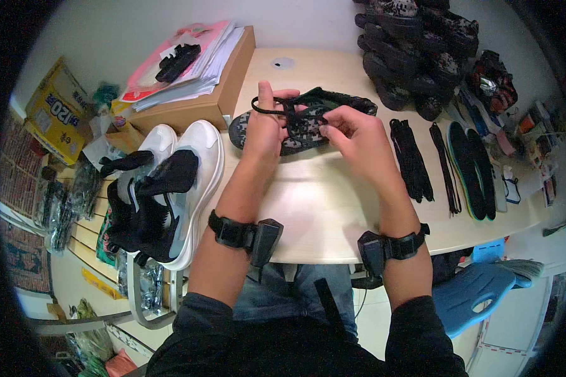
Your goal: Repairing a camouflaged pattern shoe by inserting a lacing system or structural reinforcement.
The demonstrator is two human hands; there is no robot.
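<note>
A grey and black camouflage shoe (295,135) lies on its side on the pale wooden table (321,213), toe to the left. A black shoelace (283,108) runs across its top. My left hand (265,122) holds a loop of that lace up between thumb and fingers, resting against the shoe's front. My right hand (357,135) pinches the lace at the shoe's middle, fingers closed on it. Both wrists carry black strapped devices.
A pair of black and white sneakers (170,188) lies at the left. Behind it stands a cardboard box (198,103) topped with papers. A stack of camouflage shoes (415,50) fills the back right. Black laces (412,160) and dark insoles (471,169) lie right of my hands. A blue stool (471,292) stands below the table edge.
</note>
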